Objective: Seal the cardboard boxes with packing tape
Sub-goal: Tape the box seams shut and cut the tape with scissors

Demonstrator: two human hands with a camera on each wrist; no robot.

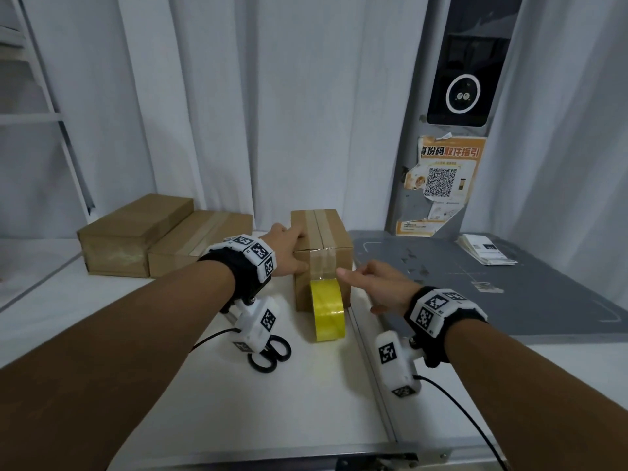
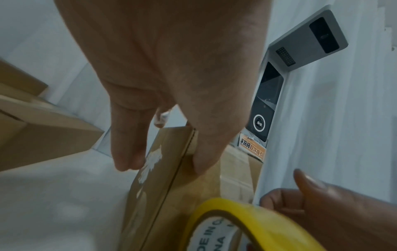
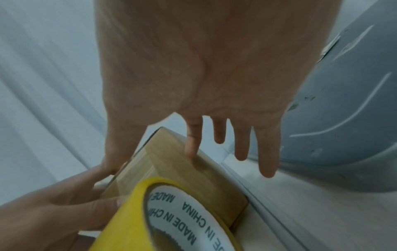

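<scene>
A small cardboard box (image 1: pixel 331 248) stands mid-table, with clear tape along its top seam and down its front face. A yellow tape roll (image 1: pixel 327 311) stands on edge against that front face, its strip still joined to the box. My left hand (image 1: pixel 299 256) grips the box's near left corner, fingers on the left side and thumb on the front by the tape. In the left wrist view the thumb (image 2: pixel 199 163) lies across the box (image 2: pixel 163 195) above the roll (image 2: pixel 268 220). My right hand (image 1: pixel 360 283) is spread open just right of the tape. In the right wrist view its index fingertip (image 3: pixel 190 152) touches the box (image 3: pixel 171 169).
Black-handled scissors (image 1: pixel 268 355) lie under my left wrist. Two longer cardboard boxes (image 1: pixel 136 239) sit at the back left. A grey mat (image 1: pixel 509 300) covers the right side beyond a metal rail (image 1: pixel 370 362), with a paper stack (image 1: pixel 486 253). A pillar with a QR poster (image 1: pixel 445 178) stands behind.
</scene>
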